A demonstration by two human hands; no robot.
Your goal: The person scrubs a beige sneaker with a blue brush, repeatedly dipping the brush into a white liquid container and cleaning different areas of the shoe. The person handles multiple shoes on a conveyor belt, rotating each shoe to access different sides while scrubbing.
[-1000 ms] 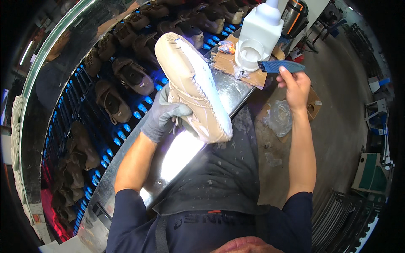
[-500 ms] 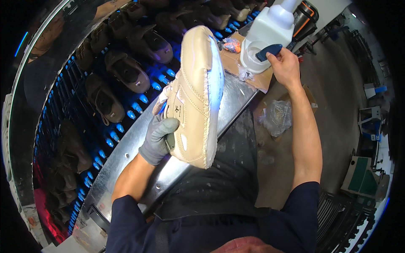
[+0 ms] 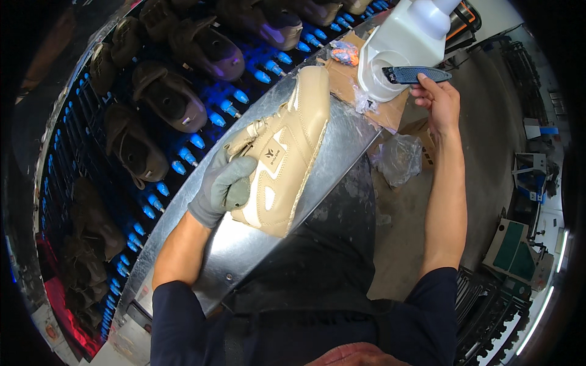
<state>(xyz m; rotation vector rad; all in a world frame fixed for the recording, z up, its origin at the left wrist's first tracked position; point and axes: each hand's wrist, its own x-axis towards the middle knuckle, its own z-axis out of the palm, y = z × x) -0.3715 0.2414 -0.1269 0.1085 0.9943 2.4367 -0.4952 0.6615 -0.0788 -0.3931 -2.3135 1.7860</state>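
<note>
In my left hand [image 3: 224, 186], which wears a grey glove, is a beige sneaker upper [image 3: 293, 160] with laces and a stitched lower edge. The fingers grip it near the heel and opening, and its toe points up and away over the metal ledge. My bare right hand [image 3: 441, 105] pinches a dark blue flat-handled brush [image 3: 421, 75]. The brush's tip is at the round mouth of a white plastic dispenser pot [image 3: 408, 39]; whether it touches the contents I cannot tell.
Dark shoe uppers [image 3: 170, 100] stand in rows on the rack at left, among blue-tipped pegs [image 3: 196, 141]. The metal ledge [image 3: 332, 161] runs diagonally before me. Cardboard [image 3: 390, 113] lies under the pot, beside an orange crumpled bundle [image 3: 345, 53]. A clear plastic bag [image 3: 400, 160] sits lower right.
The sneaker upper has come down and rolled, so its side now faces up and its stitched edge faces right. My right hand has moved slightly right and turned the brush flatter over the pot.
</note>
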